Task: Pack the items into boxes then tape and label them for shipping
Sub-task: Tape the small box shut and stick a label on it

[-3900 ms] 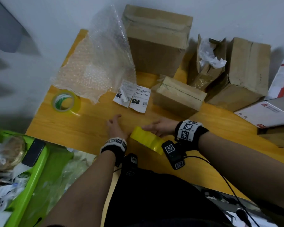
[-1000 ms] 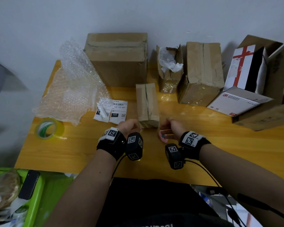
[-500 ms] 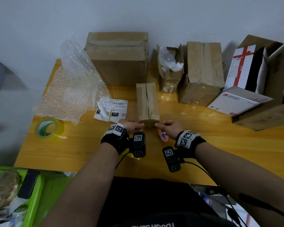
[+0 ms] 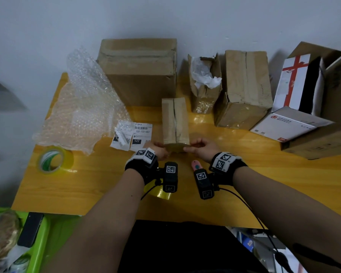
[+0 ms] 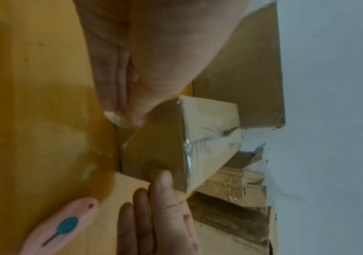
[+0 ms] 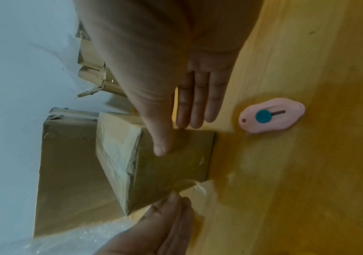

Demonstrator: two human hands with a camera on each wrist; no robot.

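Both hands have closed in on the small taped box [image 4: 175,121] at frame centre on the bench [image 4: 98,184]: left hand [image 4: 159,150] and right hand [image 4: 202,147], each grip flat-fingered, press its near end; pink cutter [image 4: 196,165] lies just below.

Brown small box [image 4: 175,119]; pink cutter [image 6: 272,117], teal button; yellow-orange table [image 4: 98,182].

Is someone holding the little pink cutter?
No, the pink cutter lies alone on the table, while the right hand and the left hand both press on the small box.
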